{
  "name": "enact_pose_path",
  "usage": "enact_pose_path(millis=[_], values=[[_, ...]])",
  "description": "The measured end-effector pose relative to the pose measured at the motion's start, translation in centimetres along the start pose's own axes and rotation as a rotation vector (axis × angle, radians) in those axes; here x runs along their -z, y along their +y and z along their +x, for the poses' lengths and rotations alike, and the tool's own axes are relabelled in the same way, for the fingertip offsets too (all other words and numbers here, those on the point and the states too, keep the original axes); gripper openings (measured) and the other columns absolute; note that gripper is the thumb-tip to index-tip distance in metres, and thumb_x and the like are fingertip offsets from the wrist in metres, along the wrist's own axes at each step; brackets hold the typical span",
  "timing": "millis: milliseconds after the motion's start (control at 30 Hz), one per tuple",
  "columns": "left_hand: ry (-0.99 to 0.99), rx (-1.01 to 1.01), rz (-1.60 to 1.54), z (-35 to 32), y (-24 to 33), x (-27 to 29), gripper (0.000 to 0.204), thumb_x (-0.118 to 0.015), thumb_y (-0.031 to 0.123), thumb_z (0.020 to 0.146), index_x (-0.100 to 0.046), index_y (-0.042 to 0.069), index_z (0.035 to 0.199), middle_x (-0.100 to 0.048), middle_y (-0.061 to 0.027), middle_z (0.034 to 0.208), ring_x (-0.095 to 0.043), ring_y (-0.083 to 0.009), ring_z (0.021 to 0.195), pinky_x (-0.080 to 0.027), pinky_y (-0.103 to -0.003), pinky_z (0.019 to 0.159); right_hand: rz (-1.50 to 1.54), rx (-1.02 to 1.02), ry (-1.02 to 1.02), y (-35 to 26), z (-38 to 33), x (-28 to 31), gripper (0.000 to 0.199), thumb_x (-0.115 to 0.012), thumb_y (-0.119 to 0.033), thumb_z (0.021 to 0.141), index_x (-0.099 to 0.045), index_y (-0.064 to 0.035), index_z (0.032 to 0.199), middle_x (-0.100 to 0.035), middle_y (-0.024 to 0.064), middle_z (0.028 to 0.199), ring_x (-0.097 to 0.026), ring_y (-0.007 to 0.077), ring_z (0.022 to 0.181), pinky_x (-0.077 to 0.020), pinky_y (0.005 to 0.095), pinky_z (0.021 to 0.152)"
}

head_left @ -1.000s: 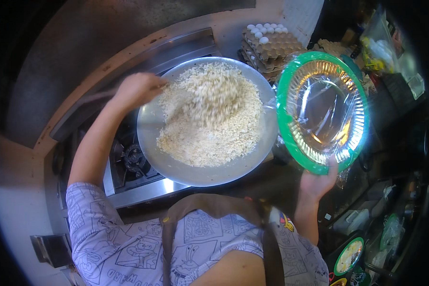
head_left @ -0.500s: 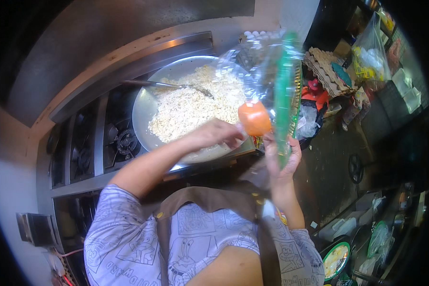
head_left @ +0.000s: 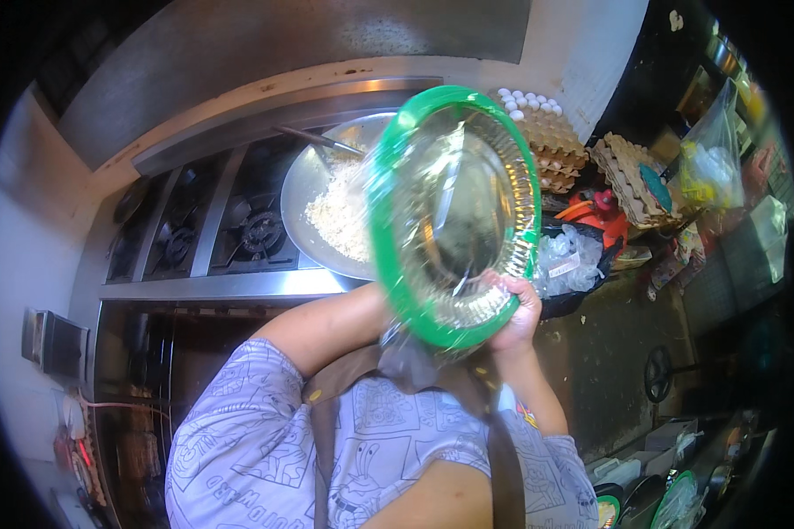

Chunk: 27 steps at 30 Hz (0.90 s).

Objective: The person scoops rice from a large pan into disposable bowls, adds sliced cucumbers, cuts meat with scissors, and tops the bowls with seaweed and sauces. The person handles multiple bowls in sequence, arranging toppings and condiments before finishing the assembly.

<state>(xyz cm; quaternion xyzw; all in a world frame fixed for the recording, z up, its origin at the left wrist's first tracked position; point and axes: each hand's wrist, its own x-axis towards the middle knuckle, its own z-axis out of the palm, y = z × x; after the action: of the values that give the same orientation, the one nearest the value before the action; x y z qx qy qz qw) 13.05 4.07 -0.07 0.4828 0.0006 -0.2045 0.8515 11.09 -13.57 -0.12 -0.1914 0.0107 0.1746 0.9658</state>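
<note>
A large round tray (head_left: 494, 203) with a green rim and a shiny fluted inside stands tilted in front of me, with clear plastic film over it. The fingers of my right hand (head_left: 519, 310) are closed round its lower right edge. My left forearm (head_left: 331, 331) runs up behind the tray, which hides the hand and whatever it may hold. Left of the tray, a wide metal wok (head_left: 293, 198) holds pale, crumbly food (head_left: 337, 219). A long-handled utensil (head_left: 316, 138) rests across the wok's far side, its head partly hidden.
The stove (head_left: 225, 286) has bare burners (head_left: 263, 231) on the left. Stacked egg cartons (head_left: 560, 159) with white eggs stand behind the tray. A black bag (head_left: 602, 273) holding clear plastic lies at the right. Low down on the right are more green-rimmed trays (head_left: 679, 498).
The tray has swung from edge-on to facing me and moved left, covering part of the wok. My left hand and the orange object beside it have gone out of sight behind it.
</note>
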Motion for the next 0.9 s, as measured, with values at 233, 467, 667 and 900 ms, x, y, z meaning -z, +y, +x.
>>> enact_pose_path(millis=[233,467,667,900], values=[[0.525,-0.074,1.234,4.2,7.6,11.2,0.029,-0.05,0.024,0.095,-0.06,-0.002,0.101,-0.065,-0.0201,0.095,-0.064,-0.0286,0.09,-0.051,-0.037,0.077,-0.096,0.235,0.028,-4.3,-3.5,3.3,0.036,-0.054,-0.015,0.077,-0.053,0.0037,0.108,-0.062,0.0179,0.092,-0.062,0.0289,0.085,-0.0517,0.0409,0.082],[0.746,-0.002,2.014,3.6,10.3,15.3,0.023,-0.049,0.011,0.086,-0.063,0.0,0.101,-0.068,-0.0202,0.096,-0.067,-0.0357,0.089,-0.054,-0.044,0.077,0.052,0.394,0.044,-8.5,-8.3,9.7,0.054,-0.052,-0.009,0.074,-0.047,0.0025,0.127,-0.058,0.0184,0.117,-0.058,0.0338,0.108,-0.0455,0.0474,0.098],[0.5,-0.004,1.992,3.4,8.6,15.7,0.02,-0.053,0.016,0.084,-0.068,0.002,0.087,-0.068,-0.0194,0.09,-0.067,-0.034,0.086,-0.053,-0.042,0.076,-0.027,0.396,0.176,-8.0,-8.8,10.5,0.055,-0.053,-0.007,0.074,-0.047,0.001,0.129,-0.056,0.0186,0.121,-0.055,0.0338,0.112,-0.0437,0.0492,0.1],[0.257,-0.069,1.648,7.5,5.3,23.7,0.023,-0.053,0.018,0.091,-0.058,0.005,0.071,-0.055,-0.0057,0.06,-0.049,-0.0193,0.047,-0.039,-0.035,0.044,0.041,0.316,0.13,-6.7,-5.6,7.4,0.054,-0.053,-0.008,0.081,-0.044,-0.0009,0.134,-0.052,0.0184,0.132,-0.051,0.0338,0.12,-0.0371,0.0505,0.106]])
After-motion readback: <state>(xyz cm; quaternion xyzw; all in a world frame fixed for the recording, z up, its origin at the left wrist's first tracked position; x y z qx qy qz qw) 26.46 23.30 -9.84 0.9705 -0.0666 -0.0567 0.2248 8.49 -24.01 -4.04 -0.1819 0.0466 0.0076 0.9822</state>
